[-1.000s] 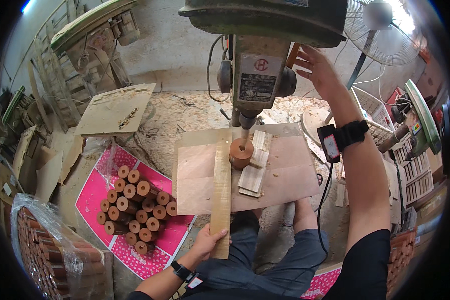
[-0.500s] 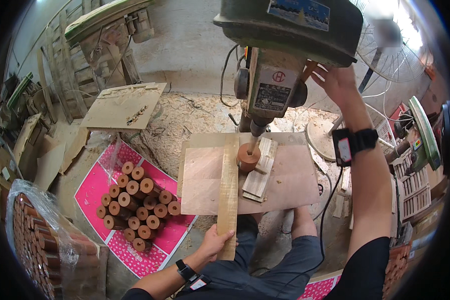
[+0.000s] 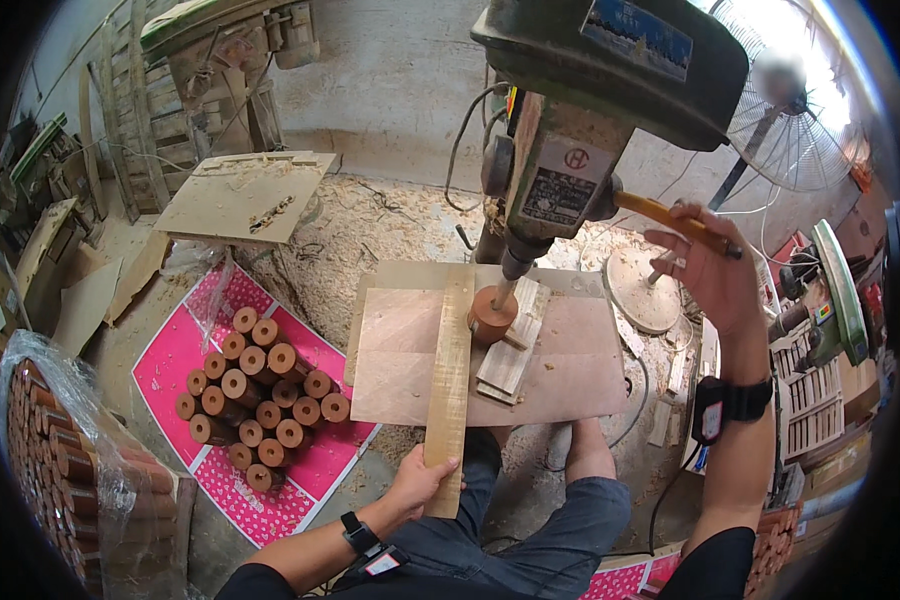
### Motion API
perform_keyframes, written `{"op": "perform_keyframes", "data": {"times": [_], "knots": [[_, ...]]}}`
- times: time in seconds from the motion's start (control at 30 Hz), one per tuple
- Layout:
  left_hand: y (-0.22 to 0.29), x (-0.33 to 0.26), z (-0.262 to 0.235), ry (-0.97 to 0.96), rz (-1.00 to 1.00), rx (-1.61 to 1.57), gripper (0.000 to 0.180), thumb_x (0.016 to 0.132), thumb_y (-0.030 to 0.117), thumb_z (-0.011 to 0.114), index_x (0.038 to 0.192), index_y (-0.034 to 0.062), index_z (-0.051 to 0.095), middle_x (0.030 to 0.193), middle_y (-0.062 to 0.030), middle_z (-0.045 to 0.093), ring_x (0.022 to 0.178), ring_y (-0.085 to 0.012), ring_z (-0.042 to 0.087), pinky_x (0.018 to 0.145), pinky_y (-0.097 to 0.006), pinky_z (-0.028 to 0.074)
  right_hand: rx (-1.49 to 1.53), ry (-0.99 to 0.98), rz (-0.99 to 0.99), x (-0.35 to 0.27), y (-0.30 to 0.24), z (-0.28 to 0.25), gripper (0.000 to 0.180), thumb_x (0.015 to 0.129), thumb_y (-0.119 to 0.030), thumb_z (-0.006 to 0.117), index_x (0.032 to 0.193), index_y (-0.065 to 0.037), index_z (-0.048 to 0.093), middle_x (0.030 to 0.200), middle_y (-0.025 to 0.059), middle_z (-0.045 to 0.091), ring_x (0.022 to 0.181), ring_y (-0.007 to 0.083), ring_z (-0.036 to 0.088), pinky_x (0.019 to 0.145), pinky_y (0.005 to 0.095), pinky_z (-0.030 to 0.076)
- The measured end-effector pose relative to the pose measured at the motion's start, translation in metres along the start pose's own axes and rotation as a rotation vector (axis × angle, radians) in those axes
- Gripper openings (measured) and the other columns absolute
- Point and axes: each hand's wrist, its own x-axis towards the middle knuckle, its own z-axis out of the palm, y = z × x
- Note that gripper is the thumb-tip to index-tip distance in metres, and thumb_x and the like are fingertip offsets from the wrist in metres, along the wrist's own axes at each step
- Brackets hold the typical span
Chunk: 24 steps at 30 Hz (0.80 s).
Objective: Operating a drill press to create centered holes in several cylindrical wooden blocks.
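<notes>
My left hand (image 3: 422, 480) is closed on the near end of a long flat wooden board (image 3: 452, 380), which lies across the table of a green drill press (image 3: 620, 70). Beside the board's far part stands a short brown wooden cylinder (image 3: 492, 318), a wood strip jig (image 3: 513, 350) at its right. The drill bit (image 3: 505, 292) reaches down to the cylinder's top, and its tip is hidden there. With loosely curled fingers, my right hand (image 3: 712, 270) holds the orange feed lever (image 3: 675, 218) at the press's right side.
Several drilled brown cylinders (image 3: 260, 385) are grouped on a pink sheet (image 3: 175, 350) at the left. A plastic-wrapped stack of cylinders (image 3: 80, 480) stands nearer. Another machine table (image 3: 240, 200) with shavings is at the far left; a fan (image 3: 785, 90) stands far right.
My right hand has brought the lever from beneath the press head outward to the right and downward. My left hand keeps its hold on the board. The whole view has shifted slightly.
</notes>
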Motion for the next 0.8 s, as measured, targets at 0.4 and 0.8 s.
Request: {"op": "perform_keyframes", "data": {"times": [0.4,0.8], "knots": [[0.001,0.0,0.003,0.011,0.013,-0.006,0.026,0.093,0.009,0.062,0.111,0.0009,0.045,0.088,-0.0122,0.063,0.071,-0.0203,0.066,0.063,-0.034,0.058,-0.399,0.115,0.404,-0.046,0.09,-0.011,0.046,0.101,-0.038,0.049,0.135,-0.007,0.05,0.105,0.0098,0.067,0.087,0.014,0.064,0.076,0.028,0.052],[-0.003,0.002,0.002,0.001,0.033,-0.004,0.026,0.093,0.009,0.061,0.112,0.0016,0.046,0.086,-0.0115,0.063,0.071,-0.0214,0.066,0.065,-0.035,0.058,-0.382,0.23,0.387,-0.03,0.15,-0.023,0.041,0.103,-0.039,0.044,0.11,-0.003,0.062,0.079,0.0049,0.065,0.071,0.0102,0.06,0.068,0.0258,0.049]]}}
